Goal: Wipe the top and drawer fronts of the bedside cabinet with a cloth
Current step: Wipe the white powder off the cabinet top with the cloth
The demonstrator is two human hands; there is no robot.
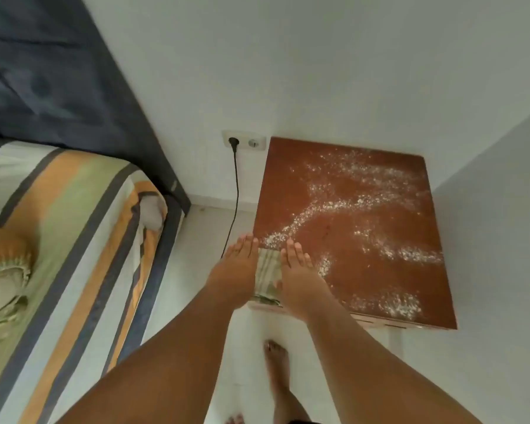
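Here, soft folded cloth (268, 272) at cabinet top's (364, 264) seven o'clock corner, pinned under flat, unclenched left hand (236, 267) and right hand (297, 270); likely light, limp, best pressed mid-fold.

No text, label, brand, number or sign can be read anywhere in this view.
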